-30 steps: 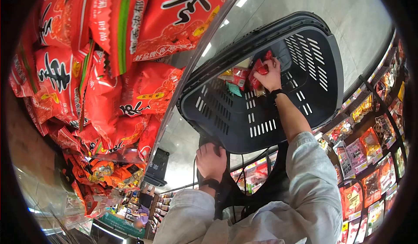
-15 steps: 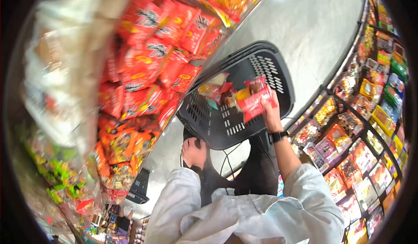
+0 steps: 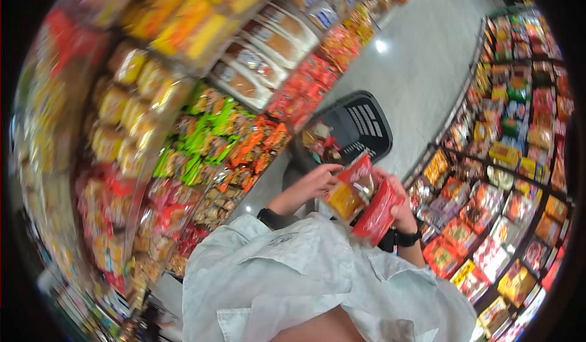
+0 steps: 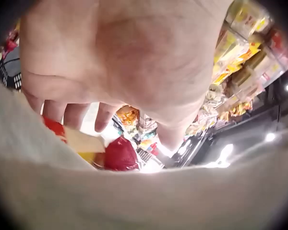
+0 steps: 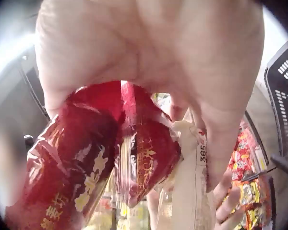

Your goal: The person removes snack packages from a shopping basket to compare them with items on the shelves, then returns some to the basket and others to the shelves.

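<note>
My right hand (image 3: 400, 204) grips a bunch of small snack packets in front of my body. Among them are a glossy red packet (image 3: 378, 214), another red one (image 3: 360, 171) and a yellow one (image 3: 345, 201). Gold lettering marks the dark red wrapper (image 5: 81, 167) in the right wrist view, and a pale wrapper (image 5: 189, 172) hangs beside it. My left hand (image 3: 314, 183) reaches in from the left, loosely extended fingers right at the yellow packet's edge. In the left wrist view its palm (image 4: 129, 52) covers much of the packets.
Beyond my hands is a dark grey shopping basket (image 3: 375, 122) with several small packets (image 3: 323, 143) inside. Bins of bagged snacks (image 3: 207, 134) line the left. Shelves of packaged food (image 3: 488, 220) curve along the right, and grey floor (image 3: 421, 55) runs between.
My right hand has lifted the packets out of the basket and brought them towards my body. My left hand has moved up from beside the basket to the packets. The view has shifted.
</note>
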Demonstrator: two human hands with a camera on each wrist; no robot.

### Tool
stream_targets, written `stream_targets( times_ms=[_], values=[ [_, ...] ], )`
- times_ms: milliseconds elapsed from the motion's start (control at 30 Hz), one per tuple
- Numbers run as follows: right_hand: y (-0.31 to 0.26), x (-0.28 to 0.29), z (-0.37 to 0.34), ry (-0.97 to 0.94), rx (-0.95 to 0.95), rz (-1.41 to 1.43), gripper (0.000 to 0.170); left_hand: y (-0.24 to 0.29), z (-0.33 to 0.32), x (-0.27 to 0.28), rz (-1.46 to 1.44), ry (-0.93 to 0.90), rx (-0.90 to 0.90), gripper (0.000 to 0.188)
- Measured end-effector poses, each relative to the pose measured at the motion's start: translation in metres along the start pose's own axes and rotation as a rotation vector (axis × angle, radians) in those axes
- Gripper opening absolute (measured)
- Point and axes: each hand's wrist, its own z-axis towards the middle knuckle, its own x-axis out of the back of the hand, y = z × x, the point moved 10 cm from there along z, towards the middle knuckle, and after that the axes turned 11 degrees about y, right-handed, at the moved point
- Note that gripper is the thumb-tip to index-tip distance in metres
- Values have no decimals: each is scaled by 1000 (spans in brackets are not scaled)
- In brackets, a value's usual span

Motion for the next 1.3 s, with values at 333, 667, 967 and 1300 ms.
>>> stream_targets(
  times_ms=[333,667,967,1300],
  values=[
    [5,-74,-69,-520,-66,-96,71,-22,-101,-46,34,253,-393,54],
    [44,-54,-125,-868,-47,-355,60,-136,-166,-59,-34,656,-701,56],
    [89,-54,-179,-1029,-178,-443,56,-185,-246,-105,1,960,-653,53],
    [130,-43,-207,-1016,-46,-408,55,-259,-271,-87,72,1125,-565,41]
  ],
)
